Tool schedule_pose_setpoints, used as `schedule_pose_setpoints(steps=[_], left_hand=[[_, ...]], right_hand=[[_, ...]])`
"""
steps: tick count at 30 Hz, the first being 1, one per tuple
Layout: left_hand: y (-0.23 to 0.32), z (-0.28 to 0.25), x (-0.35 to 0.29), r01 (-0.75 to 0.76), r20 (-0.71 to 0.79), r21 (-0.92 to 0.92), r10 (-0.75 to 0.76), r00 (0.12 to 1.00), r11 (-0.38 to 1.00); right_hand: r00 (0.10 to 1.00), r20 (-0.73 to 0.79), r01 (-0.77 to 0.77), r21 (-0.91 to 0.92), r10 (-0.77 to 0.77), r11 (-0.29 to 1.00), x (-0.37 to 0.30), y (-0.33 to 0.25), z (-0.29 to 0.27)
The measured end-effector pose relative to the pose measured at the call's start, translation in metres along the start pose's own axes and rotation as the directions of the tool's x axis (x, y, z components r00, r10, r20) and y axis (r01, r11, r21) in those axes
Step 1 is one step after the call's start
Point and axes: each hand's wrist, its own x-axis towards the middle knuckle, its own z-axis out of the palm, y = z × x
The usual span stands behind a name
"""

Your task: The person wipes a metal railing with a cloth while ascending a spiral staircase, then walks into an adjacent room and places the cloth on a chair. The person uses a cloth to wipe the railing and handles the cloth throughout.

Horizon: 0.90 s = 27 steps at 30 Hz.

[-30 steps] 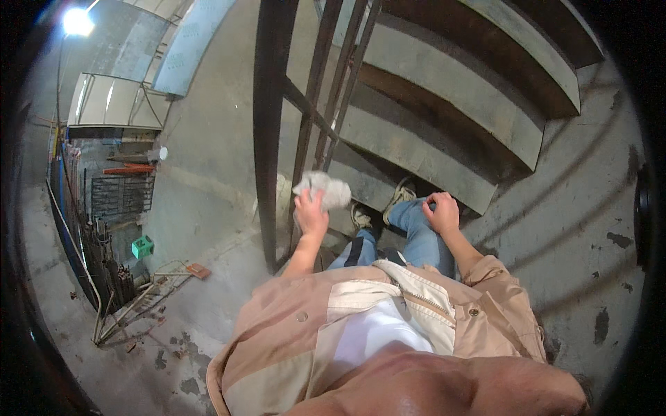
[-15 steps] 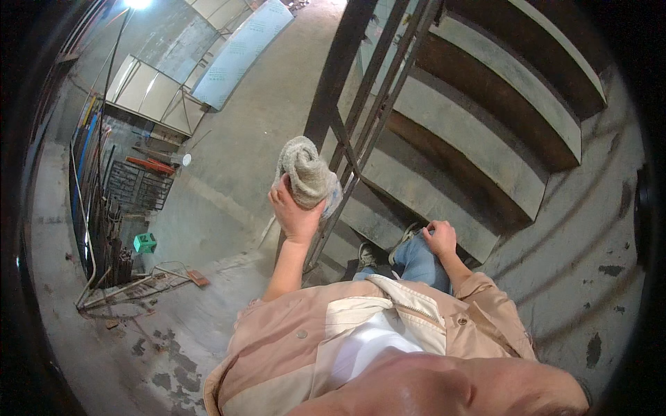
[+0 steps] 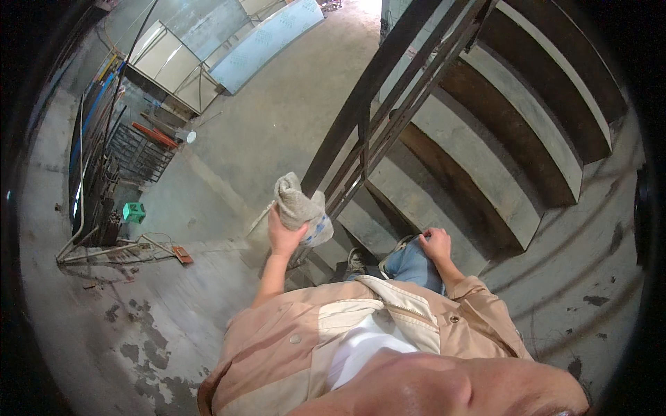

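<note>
A crumpled greyish-white rag (image 3: 297, 201) with blue marks is bunched in my left hand (image 3: 284, 236), whose fingers are closed around it. The cloth is against the lower end of the dark metal stair railing (image 3: 368, 104); whether it wraps the rail beneath is hidden. My right hand (image 3: 436, 244) lies over my bent knee in blue jeans (image 3: 413, 267), holding nothing, its fingers loosely bent and partly hidden. My shoes are on the steps below.
Concrete-topped stair treads (image 3: 479, 152) with dark risers climb on the right beside a grey wall (image 3: 576, 277). Left of the railing lies a concrete floor (image 3: 277, 104) with a blue-white sheet panel (image 3: 267, 45), stacked metal bars (image 3: 104, 187), a green box (image 3: 134, 213) and a white bucket (image 3: 190, 137).
My left hand and the rag have moved down along the railing, toward me. The view has shifted a little. My right hand stays on the knee.
</note>
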Motion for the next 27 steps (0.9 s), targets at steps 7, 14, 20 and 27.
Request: schedule_pose_setpoints(steps=[7,14,20,27], left_hand=[[-0.052,-0.023,-0.014,0.024,0.098,-0.041,-0.020,0.995,0.999],[-0.056,-0.028,-0.021,-0.011,-0.004,-0.049,0.011,1.000,0.999],[-0.073,-0.019,-0.024,0.030,-0.036,-0.119,-0.034,0.999,0.992],[-0.175,-0.033,-0.080,0.263,-0.040,0.151,-0.260,0.965,0.953]], right_hand=[[0.890,-0.239,0.422,0.110,-0.388,0.900,0.038,-0.075,-0.022],[0.313,-0.557,0.917,-0.032,-0.769,0.397,0.051,-0.295,-0.132],[0.214,-0.179,0.902,-0.341,-0.960,0.264,0.079,-0.382,-0.147],[0.446,0.191,0.771,-0.578,-0.875,0.267,0.099,-0.378,-0.105]])
